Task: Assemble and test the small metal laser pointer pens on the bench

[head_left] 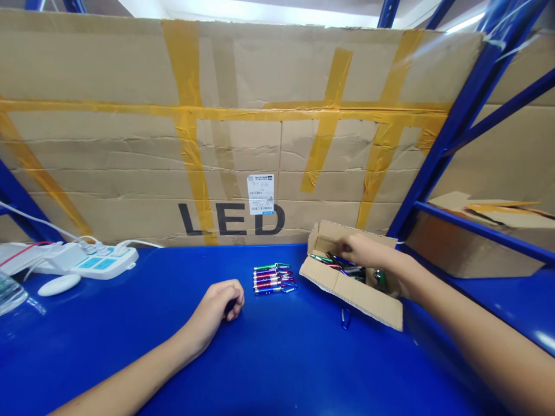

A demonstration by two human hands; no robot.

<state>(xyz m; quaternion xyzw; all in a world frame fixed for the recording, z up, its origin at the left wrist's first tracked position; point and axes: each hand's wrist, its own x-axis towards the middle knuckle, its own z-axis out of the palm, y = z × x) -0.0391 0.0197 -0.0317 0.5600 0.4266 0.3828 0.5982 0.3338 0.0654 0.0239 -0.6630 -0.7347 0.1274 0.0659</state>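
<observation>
Several small metallic torches (272, 280) in green, red, purple and blue lie side by side on the blue table (260, 358), their carabiner clips to the right. Just left of them, my left hand (225, 301) rests with its fingers curled; a dark patch shows inside, too small to name. My right hand (356, 251) reaches into the open cardboard box (351, 292), fingers bent down over the mixed torches in it, at a dark one. Whether it grips that one is unclear. A loose blue carabiner (346, 319) lies in front of the box.
A white power strip (106, 263) with plugs and cables sits at the left, near a white oval object (59, 285) and a clear plastic item (11, 293). A large taped carton (243, 144) stands behind the table. Blue shelf posts (446, 133) and another carton (472, 242) are at the right.
</observation>
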